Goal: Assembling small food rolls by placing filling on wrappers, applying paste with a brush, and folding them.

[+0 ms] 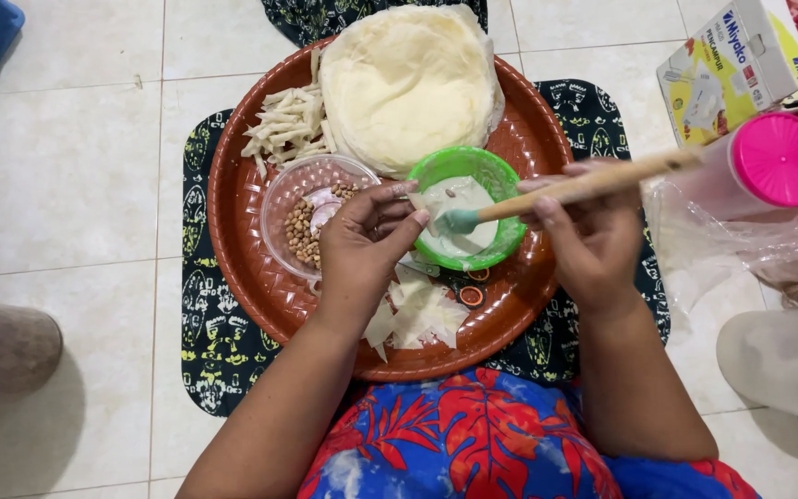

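Observation:
My left hand pinches a small folded piece of thin white wrapper over the round red-brown woven tray. My right hand grips a wooden-handled brush whose pale bristle tip touches the wrapper at the edge of a green bowl of whitish paste. A clear bowl of brown peanuts sits just left of my left hand. Cut wrapper pieces lie on the tray under my wrists.
A stack of round pale wrappers and a pile of pale strips fill the tray's far side. A dark patterned cloth lies under the tray on white floor tiles. At right stand a pink-lidded container, a carton and clear plastic bags.

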